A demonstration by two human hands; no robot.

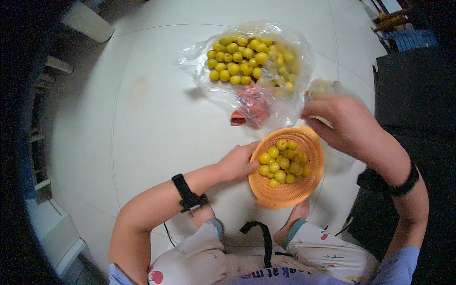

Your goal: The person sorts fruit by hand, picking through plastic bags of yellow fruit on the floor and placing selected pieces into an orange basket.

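My left hand (240,161) grips the left rim of an orange plastic colander (262,194), which holds many small round yellow-green fruits (284,163). Beyond it, on the pale tiled floor, lies a clear plastic bag (217,94) full of the same kind of fruit (233,68). A reddish cloth-like item (251,110) shows at the bag's near side. My right hand (331,117) is bent, just above and right of the colander's far rim; its fingertips are blurred, and whether they hold anything cannot be told. Behind that hand sits a blurred, partly hidden clear bag with yellowish contents (320,86).
A dark flat surface (409,92) borders the floor at the right, with a blue woven item (415,39) behind it. White furniture legs (87,23) stand at the upper left. My feet (203,215) rest close to the colander, and a black strap (263,235) hangs between my legs.
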